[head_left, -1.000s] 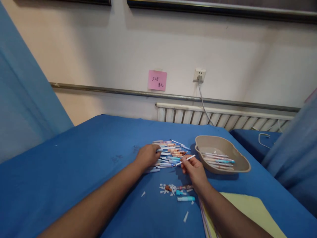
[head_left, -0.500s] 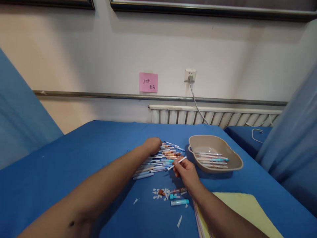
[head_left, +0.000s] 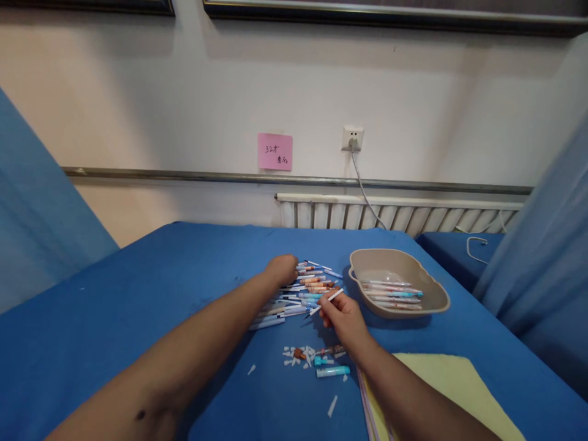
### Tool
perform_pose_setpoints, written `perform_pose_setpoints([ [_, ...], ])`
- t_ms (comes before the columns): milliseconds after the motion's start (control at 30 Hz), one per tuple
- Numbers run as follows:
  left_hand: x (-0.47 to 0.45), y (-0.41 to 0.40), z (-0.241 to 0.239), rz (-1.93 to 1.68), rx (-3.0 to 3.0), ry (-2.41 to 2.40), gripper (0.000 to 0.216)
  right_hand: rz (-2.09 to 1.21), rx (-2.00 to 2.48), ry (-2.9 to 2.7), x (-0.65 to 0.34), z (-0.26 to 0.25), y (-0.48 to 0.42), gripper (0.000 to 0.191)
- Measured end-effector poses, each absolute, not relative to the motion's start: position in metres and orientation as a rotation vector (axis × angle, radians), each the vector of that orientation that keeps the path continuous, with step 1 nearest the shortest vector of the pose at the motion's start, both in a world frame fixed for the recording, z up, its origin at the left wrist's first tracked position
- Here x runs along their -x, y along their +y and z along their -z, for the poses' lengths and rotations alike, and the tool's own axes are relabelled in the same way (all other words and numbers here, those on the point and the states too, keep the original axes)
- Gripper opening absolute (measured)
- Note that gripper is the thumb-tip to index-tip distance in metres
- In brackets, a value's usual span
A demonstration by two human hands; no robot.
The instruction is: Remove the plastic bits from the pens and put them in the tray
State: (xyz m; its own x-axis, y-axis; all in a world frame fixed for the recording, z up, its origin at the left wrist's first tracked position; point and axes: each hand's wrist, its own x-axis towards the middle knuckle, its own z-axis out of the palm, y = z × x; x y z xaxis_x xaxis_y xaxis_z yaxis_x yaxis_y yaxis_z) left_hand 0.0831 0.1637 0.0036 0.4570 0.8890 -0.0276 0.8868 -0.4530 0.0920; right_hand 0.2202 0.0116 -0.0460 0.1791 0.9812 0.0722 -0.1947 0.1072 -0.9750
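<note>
My right hand point(head_left: 342, 315) pinches a slim white pen refill point(head_left: 337, 294), tilted with its dark tip low on the left, above the near right edge of the pile. At the pile's far left side is my left hand point(head_left: 282, 270), its fingers curled in and mostly hidden, so what they grip does not show. The pile of pen parts point(head_left: 312, 283) has white refills, blue and orange-brown barrels, lying mostly sideways. Nearer me, small white tips point(head_left: 294, 362) lie scattered around a brown cap piece point(head_left: 299, 354). A turquoise-ended pen barrel point(head_left: 333, 372) and a turquoise cap point(head_left: 320, 361) lie beside them.
A beige basin point(head_left: 436, 298) at right holds several pens point(head_left: 390, 295). Yellow folded cloth or paper point(head_left: 441, 380) lies under my right forearm. The blue-covered table point(head_left: 138, 294) meets a wall with a radiator point(head_left: 331, 214); blue curtains point(head_left: 542, 257) hang at both sides.
Both hands stay almost in place. The refill in my right hand has shifted slightly to the left and down; the whole view has moved a little.
</note>
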Motion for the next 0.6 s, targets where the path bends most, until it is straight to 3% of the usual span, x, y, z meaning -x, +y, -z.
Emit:
perform_pose_setpoints([
  [100,-0.076,0.154,-0.008,-0.26,-2.525,1.554,0.019,-1.123,1.061,-0.979,-0.22,0.045,0.012,0.043],
  [333,-0.047,0.084,-0.015,-0.602,-2.224,1.388,0.031,-1.131,1.05,-0.957,-0.22,0.038,0.006,0.043],
  [433,-0.035,0.043,-0.012,-0.75,-1.668,1.146,0.028,-1.194,0.96,-0.97,-0.221,0.035,0.001,0.039],
  [600,-0.024,0.003,-0.005,-0.766,-1.277,0.984,0.027,-1.263,0.823,-0.955,-0.221,0.035,-0.01,0.029],
])
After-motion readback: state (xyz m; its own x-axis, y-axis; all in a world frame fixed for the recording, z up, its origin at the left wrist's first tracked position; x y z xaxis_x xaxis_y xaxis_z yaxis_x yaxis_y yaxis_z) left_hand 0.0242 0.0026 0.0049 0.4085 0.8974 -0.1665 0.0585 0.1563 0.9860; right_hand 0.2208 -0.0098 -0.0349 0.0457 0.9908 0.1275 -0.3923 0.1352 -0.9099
